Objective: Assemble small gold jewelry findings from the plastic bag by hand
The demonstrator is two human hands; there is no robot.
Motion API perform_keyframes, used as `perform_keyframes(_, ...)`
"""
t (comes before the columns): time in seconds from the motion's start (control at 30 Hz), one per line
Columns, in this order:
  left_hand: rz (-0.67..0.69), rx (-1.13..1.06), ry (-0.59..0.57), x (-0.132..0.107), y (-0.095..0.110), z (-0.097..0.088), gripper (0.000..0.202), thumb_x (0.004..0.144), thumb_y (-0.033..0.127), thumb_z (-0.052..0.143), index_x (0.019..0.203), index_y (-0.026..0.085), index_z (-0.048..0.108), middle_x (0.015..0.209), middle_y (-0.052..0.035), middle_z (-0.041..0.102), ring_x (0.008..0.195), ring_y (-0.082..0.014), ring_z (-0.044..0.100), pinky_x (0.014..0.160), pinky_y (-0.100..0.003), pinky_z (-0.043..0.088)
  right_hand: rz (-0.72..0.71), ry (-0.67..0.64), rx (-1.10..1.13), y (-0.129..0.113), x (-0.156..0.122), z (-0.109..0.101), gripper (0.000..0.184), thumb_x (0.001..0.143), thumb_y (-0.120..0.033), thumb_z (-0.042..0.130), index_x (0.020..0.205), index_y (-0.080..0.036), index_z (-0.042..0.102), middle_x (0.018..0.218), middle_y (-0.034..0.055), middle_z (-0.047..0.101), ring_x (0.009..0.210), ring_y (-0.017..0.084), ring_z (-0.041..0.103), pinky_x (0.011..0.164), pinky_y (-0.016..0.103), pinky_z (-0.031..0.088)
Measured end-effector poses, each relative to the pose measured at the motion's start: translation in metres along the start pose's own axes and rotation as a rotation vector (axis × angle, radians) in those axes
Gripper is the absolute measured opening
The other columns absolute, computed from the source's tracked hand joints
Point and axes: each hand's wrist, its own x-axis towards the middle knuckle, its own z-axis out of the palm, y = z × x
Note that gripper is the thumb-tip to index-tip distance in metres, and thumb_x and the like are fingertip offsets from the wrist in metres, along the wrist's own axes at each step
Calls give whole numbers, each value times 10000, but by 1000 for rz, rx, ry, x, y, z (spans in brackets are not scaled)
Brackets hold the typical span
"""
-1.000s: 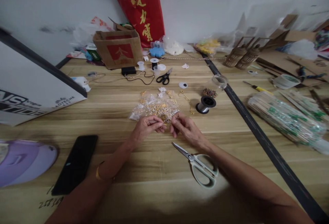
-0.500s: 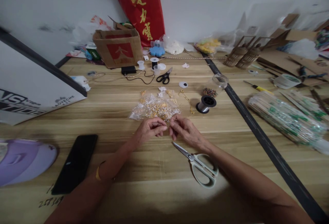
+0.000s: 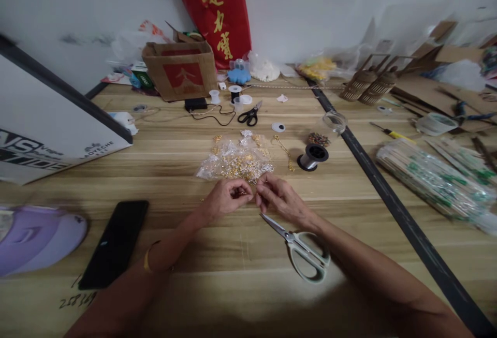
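My left hand [image 3: 228, 197] and my right hand [image 3: 276, 195] almost meet at the fingertips, low over the wooden table [image 3: 217, 255]. Both are closed in a pinch. Whatever sits between the fingers is too small to name. Just beyond them lies a pile of gold and silver jewellery findings [image 3: 244, 164] in and around clear plastic bags [image 3: 212, 167]. Light-handled scissors [image 3: 297, 247] rest below my right hand, tips pointing toward it. A gold chain [image 3: 285, 152] and a spool of silver wire [image 3: 311, 157] lie to the right of the pile.
A black phone [image 3: 114, 245] and a purple cap [image 3: 42, 239] lie at the left. Black-handled scissors [image 3: 249, 114], a jar of beads [image 3: 328, 128] and a paper bag [image 3: 180, 71] stand farther back. Bagged sticks [image 3: 430, 180] lie at the right, past a dark strip [image 3: 380, 182].
The fingers of my left hand have curled a little more, its fingertips still close to those of my right hand. My right hand is nearly unmoved. The view has shifted slightly.
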Motion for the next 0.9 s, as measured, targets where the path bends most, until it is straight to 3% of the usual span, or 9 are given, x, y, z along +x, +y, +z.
perform_keyframes(0.27, -36, -133, -17, 0, -2, -2, 126, 742, 245, 634, 743, 120, 625, 693, -24, 624, 622, -106, 553, 597, -210, 441, -6, 40, 21, -1, 2, 0, 273, 933, -437, 432, 834, -184, 444, 651, -9, 587, 509, 95, 546, 513, 227, 452)
perform_keyframes(0.57, -113, -347, -75, -1, 0, -8, 189, 765, 307, 636, 768, 122, 598, 633, 4, 575, 585, -88, 530, 572, -204, 430, 19, 11, 48, -5, 1, -1, 266, 938, -438, 422, 881, -180, 452, 736, 26, 639, 544, 104, 581, 541, 242, 478)
perform_keyframes(0.77, -132, -413, -63, 0, 0, -7, 215, 749, 330, 648, 755, 122, 593, 607, 10, 562, 556, -84, 518, 545, -203, 434, -44, 18, -176, -10, -2, -4, 222, 951, -377, 414, 919, -177, 503, 631, -6, 562, 553, 112, 521, 552, 241, 433)
perform_keyframes(0.9, -170, -467, -46, 0, -1, -5, 226, 716, 334, 674, 726, 123, 593, 585, 15, 564, 532, -81, 516, 525, -203, 435, -207, 68, -398, -12, -1, -6, 177, 944, -313, 424, 851, -183, 501, 806, 44, 533, 709, 144, 504, 656, 278, 431)
